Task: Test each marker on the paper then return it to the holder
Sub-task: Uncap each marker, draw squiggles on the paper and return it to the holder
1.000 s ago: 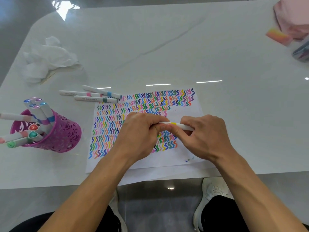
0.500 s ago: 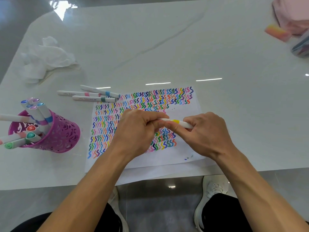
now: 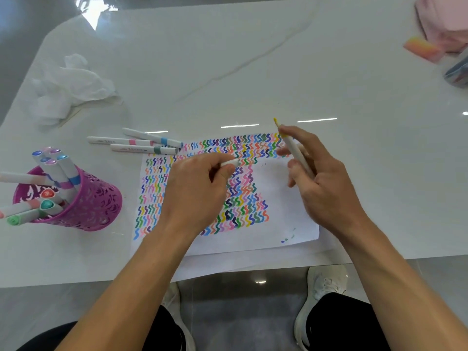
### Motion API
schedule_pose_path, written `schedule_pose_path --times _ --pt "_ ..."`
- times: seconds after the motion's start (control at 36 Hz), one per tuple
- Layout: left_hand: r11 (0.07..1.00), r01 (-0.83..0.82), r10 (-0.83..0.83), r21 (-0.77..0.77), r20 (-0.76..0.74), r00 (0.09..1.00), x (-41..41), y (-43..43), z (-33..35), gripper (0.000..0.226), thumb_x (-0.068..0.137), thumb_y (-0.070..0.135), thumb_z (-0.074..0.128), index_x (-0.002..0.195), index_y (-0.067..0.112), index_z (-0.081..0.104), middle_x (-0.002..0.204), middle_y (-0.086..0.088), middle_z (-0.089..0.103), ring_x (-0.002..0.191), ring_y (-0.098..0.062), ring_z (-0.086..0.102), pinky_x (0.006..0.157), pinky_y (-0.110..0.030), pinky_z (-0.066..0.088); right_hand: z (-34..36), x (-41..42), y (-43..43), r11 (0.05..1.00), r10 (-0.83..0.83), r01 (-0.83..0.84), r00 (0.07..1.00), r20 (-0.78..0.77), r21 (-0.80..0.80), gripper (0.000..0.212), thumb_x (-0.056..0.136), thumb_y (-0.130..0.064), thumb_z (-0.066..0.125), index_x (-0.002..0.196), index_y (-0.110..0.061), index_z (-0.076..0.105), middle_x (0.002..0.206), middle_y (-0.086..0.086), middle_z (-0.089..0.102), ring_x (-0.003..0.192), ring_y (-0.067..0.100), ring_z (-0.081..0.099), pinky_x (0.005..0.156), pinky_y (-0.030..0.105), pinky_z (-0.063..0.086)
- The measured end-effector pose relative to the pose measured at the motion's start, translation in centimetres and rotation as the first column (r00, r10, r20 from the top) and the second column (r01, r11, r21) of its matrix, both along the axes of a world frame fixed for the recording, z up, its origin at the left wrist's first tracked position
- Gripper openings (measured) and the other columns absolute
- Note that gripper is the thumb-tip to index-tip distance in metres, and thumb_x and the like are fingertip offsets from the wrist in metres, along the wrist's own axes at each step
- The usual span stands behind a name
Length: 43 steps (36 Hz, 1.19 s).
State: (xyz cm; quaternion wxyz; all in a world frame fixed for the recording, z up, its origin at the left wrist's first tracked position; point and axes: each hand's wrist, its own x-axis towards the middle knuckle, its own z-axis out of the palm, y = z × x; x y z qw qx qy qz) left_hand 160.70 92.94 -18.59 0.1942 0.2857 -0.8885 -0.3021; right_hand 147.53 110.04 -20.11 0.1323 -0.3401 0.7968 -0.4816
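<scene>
My right hand (image 3: 321, 183) holds an uncapped yellow marker (image 3: 291, 148) with its tip pointing up and away, above the paper's upper right corner. My left hand (image 3: 195, 193) pinches the marker's white cap (image 3: 231, 162) over the middle of the paper (image 3: 283, 198). The paper is covered with rows of coloured squiggles. A purple mesh holder (image 3: 93, 203) with several markers stands at the left. Three capped markers (image 3: 141, 144) lie on the table just beyond the paper's upper left corner.
Crumpled white tissue (image 3: 68, 87) lies at the far left of the white table (image 3: 253, 59). A pink cloth (image 3: 445, 19), an orange-pink eraser (image 3: 421, 49) and a pencil case (image 3: 458, 72) sit at the far right. The table's front edge runs just below the paper.
The cap has come off the yellow marker. My right hand has swung the marker up and to the right while my left hand keeps the cap.
</scene>
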Motion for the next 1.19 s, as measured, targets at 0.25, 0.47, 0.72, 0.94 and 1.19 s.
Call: schedule_pose_path --times 0.25,0.47,0.72,0.94,1.19 --pt "1.0 0.02 -0.02 -0.009 0.018 1.0 -0.2 0.1 0.0 0.018 0.095 0.034 0.067 0.107 0.026 0.078 0.083 0.021 0.067 0.069 0.006 0.056 0.074 0.0 0.037 0.6 -0.1 -0.6 0.987 0.052 0.0 0.947 0.316 -0.162 0.04 0.102 -0.004 0.05 0.135 -0.023 0.062 0.115 -0.003 0.077 0.107 0.013 0.073 0.083 0.028 0.058" --pt "0.991 0.117 -0.112 -0.065 0.088 0.99 0.1 0.2 -0.4 0.02 0.092 0.028 0.072 0.111 0.027 0.078 0.098 0.009 0.073 0.085 -0.005 0.061 0.078 -0.01 0.04 0.0 0.2 -1.0 0.977 -0.103 0.138 0.974 0.204 -0.164 0.022 0.093 -0.043 0.074 0.084 -0.023 0.071 0.066 -0.002 0.068 0.058 0.016 0.064 0.055 0.026 0.048" --pt "0.974 0.175 -0.15 -0.144 0.168 0.974 0.0 0.0 -1.7 0.018 0.091 0.029 0.072 0.107 0.026 0.08 0.119 0.006 0.07 0.114 -0.016 0.057 0.092 -0.027 0.045 -1.0 -0.1 -1.6 0.971 -0.085 0.155 0.934 0.346 -0.18 0.006 0.093 -0.015 0.07 0.098 -0.011 0.07 0.078 0.006 0.077 0.065 0.025 0.075 0.059 0.035 0.06" --pt "0.966 0.197 -0.167 -0.169 0.172 0.971 -0.3 -0.1 -2.0 0.015 0.09 0.026 0.073 0.104 0.024 0.081 0.117 0.002 0.071 0.112 -0.019 0.059 0.093 -0.03 0.046 -1.8 0.2 -2.3 0.976 -0.132 0.179 0.939 0.316 -0.125 0.019 0.08 -0.028 0.073 0.078 -0.016 0.059 0.071 0.006 0.071 0.057 0.021 0.066 0.051 0.032 0.051" --pt "0.967 0.202 -0.172 -0.156 0.184 0.968 -0.4 -0.2 -2.0 0.016 0.089 0.025 0.074 0.104 0.024 0.08 0.116 0.004 0.072 0.111 -0.017 0.059 0.094 -0.025 0.042 -2.0 0.3 -2.8 0.985 -0.12 0.15 0.953 0.279 -0.089 0.016 0.092 -0.029 0.072 0.085 -0.018 0.062 0.078 0.008 0.074 0.06 0.024 0.07 0.054 0.035 0.059"
